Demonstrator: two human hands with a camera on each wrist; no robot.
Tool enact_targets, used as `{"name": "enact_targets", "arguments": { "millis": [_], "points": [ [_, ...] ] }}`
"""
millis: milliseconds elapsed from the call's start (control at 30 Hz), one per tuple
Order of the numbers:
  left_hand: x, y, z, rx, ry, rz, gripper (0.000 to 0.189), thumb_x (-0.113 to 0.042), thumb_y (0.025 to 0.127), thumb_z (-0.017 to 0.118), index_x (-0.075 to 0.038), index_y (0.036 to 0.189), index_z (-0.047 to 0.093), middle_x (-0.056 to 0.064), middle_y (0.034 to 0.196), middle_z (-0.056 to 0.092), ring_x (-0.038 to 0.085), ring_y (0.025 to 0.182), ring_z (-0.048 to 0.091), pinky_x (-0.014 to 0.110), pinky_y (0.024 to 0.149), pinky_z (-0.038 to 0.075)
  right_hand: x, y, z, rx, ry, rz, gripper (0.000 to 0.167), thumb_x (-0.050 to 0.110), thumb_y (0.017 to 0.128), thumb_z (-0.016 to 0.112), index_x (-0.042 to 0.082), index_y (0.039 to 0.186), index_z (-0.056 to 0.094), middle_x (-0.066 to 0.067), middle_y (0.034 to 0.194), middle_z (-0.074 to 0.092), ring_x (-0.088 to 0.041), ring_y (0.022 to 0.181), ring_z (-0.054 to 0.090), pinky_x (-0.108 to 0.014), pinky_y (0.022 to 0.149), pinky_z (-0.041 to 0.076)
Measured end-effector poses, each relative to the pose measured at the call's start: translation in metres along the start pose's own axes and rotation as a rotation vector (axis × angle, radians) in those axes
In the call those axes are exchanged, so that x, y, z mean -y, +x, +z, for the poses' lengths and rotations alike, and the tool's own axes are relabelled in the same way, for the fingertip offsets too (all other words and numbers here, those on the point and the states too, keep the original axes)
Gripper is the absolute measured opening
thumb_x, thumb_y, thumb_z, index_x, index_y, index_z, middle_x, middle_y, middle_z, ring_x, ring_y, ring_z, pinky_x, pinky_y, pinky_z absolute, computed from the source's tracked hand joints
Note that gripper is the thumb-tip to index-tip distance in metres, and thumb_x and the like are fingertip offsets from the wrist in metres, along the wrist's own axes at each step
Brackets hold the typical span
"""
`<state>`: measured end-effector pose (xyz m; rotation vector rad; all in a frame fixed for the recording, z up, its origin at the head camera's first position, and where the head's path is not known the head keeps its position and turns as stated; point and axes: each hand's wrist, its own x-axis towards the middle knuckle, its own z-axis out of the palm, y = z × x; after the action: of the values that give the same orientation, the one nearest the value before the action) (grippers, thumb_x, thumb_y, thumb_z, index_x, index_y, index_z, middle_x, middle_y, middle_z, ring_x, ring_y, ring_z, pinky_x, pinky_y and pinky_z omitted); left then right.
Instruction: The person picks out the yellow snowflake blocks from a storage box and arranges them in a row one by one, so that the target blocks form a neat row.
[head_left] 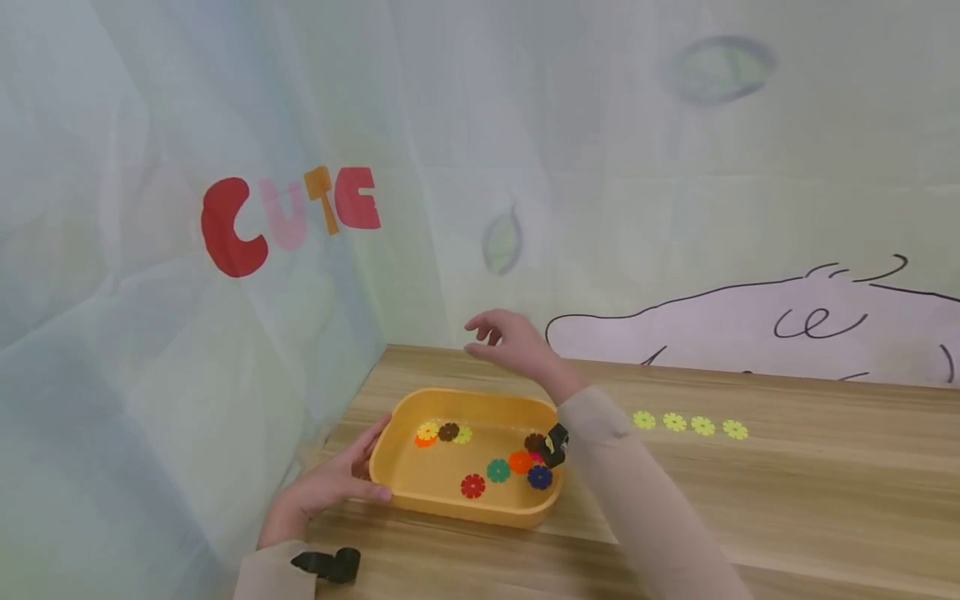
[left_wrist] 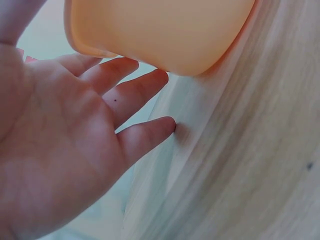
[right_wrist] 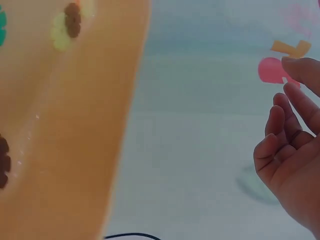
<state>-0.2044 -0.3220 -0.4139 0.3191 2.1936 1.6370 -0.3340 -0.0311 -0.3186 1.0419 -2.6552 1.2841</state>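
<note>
My left hand lies against the left end of a yellow-orange plastic tray, its thumb by the front corner. Seen from the left wrist, the fingers of that hand are fairly straight and touch the tray's outer wall. My right hand is raised above and behind the tray's back rim. Its fingers are loosely bent with nothing visible between them, as the right wrist view of the hand also shows. Inside the tray lie several flower-shaped discs, among them a red disc, a green disc and a dark blue disc.
To the right of the tray, several yellow-green flower discs lie in a row on the wooden table. A printed cloth backdrop rises behind and to the left. My right forearm crosses over the tray's right end.
</note>
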Motion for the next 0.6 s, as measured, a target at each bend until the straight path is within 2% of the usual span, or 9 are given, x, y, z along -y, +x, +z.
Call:
{"name": "enact_targets", "arguments": {
  "millis": [267,467,600],
  "points": [
    [0.001,0.001,0.000,-0.006,-0.008,-0.007,0.109,-0.007,0.081,0.076,-0.013,0.156,-0.004,0.018,0.161,0.000,0.039,0.145,0.012,0.026,0.105,0.033,-0.007,-0.001,0.028,0.047,0.038,0.004,0.030,0.016,0.090,0.067,0.005,0.118,0.064,-0.008,0.100,0.062,-0.019,0.085,0.054,-0.027,0.075,0.048],
    [-0.002,0.000,0.002,-0.022,0.007,-0.028,0.110,-0.010,0.081,0.077,-0.013,0.156,-0.003,0.018,0.161,0.000,0.038,0.146,0.011,0.049,0.113,0.021,-0.013,-0.005,0.044,0.071,0.035,0.000,0.030,0.019,0.091,0.066,0.006,0.117,0.064,-0.005,0.099,0.060,-0.018,0.084,0.053,-0.025,0.071,0.047],
    [-0.002,0.000,0.002,-0.023,0.005,-0.032,0.111,-0.010,0.080,0.077,-0.012,0.156,-0.004,0.018,0.161,0.000,0.039,0.145,0.012,0.052,0.112,0.020,-0.018,-0.008,0.052,0.094,0.063,0.029,0.029,0.021,0.091,0.067,0.008,0.117,0.064,-0.004,0.098,0.060,-0.017,0.084,0.052,-0.025,0.069,0.047]
  ]
}}
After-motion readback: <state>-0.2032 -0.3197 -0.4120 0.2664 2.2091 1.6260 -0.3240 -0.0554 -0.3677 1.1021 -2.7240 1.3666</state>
